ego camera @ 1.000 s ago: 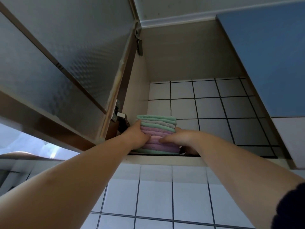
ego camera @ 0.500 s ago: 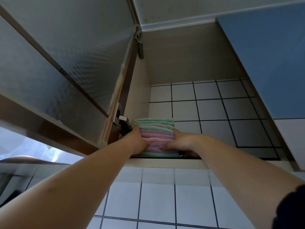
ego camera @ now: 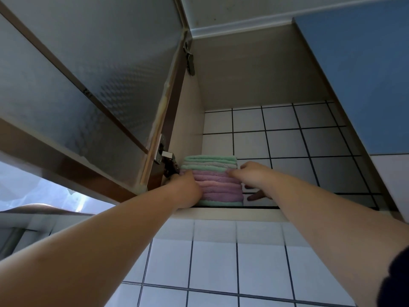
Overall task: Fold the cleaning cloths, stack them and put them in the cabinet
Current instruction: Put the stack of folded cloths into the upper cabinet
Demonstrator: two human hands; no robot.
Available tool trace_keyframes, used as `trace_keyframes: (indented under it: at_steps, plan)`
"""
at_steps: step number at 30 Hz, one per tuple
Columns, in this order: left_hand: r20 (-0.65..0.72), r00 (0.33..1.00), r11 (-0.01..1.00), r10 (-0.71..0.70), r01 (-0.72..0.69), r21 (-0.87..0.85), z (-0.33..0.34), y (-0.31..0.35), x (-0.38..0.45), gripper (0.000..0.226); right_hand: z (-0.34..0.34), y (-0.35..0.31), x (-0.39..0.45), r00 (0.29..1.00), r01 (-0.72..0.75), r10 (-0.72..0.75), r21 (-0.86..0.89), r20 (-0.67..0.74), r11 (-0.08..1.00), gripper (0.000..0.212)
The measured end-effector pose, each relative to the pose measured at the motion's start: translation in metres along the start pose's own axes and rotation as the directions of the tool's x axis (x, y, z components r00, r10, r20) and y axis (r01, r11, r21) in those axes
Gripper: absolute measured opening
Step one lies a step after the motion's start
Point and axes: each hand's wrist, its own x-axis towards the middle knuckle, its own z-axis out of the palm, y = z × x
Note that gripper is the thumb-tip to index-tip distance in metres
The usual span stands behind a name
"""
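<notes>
A stack of folded cloths [ego camera: 218,187], green and grey on top, purple and pink below, sits at the left front of the open cabinet's bottom shelf [ego camera: 261,212]. My left hand [ego camera: 186,191] presses against the stack's left front side, with its fingertips hidden beside the stack. At the stack's right edge my right hand [ego camera: 252,176] touches the front with its fingertips, and its thumb hangs apart below.
The frosted-glass cabinet door [ego camera: 88,85] stands open to the left, its metal hinge [ego camera: 167,160] right beside the stack. A closed blue door [ego camera: 365,74] borders the opening on the right. White tiles [ego camera: 212,262] cover the wall below and behind the shelf.
The stack has slid a little deeper onto the shelf. My right hand has moved from the stack's front face to its right edge, thumb now off it.
</notes>
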Motion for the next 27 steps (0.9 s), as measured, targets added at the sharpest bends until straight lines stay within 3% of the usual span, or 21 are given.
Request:
trace_keyframes:
  at_steps: [4,6,9,13,17,22,27]
  plan:
    - [-0.003,0.998,0.997,0.057,-0.057,0.044,0.004,-0.005,0.002,0.042,0.003,-0.007,0.012,0.985,0.127,-0.135,-0.078,-0.103,0.989,0.064]
    - [-0.024,0.994,0.976,0.108,-0.102,0.191,0.006,-0.003,0.002,0.041,0.008,-0.009,0.016,0.977,0.163,-0.188,-0.208,-0.106,0.964,0.055]
    - [-0.008,0.999,0.970,0.052,-0.049,0.238,0.008,-0.003,0.003,0.037,0.014,-0.012,0.018,0.974,0.146,-0.199,-0.365,-0.112,0.919,0.042]
    - [-0.013,0.996,0.928,0.085,-0.075,0.364,0.008,-0.003,0.007,0.036,0.014,-0.015,0.019,0.970,0.126,-0.202,-0.430,-0.135,0.894,0.034]
    - [-0.049,0.994,0.930,0.096,-0.073,0.361,0.011,-0.005,0.010,0.034,0.012,-0.013,0.022,0.965,0.118,-0.200,-0.401,-0.169,0.908,0.025]
    - [0.005,0.983,0.856,0.182,-0.161,0.490,0.009,-0.005,0.010,0.031,0.010,-0.008,0.022,0.945,0.156,-0.218,-0.247,-0.245,0.956,0.013]
    - [-0.027,0.989,0.894,0.142,-0.117,0.432,0.011,-0.005,0.009,0.033,0.008,-0.005,0.023,0.951,0.189,-0.203,-0.080,-0.235,0.979,0.010]
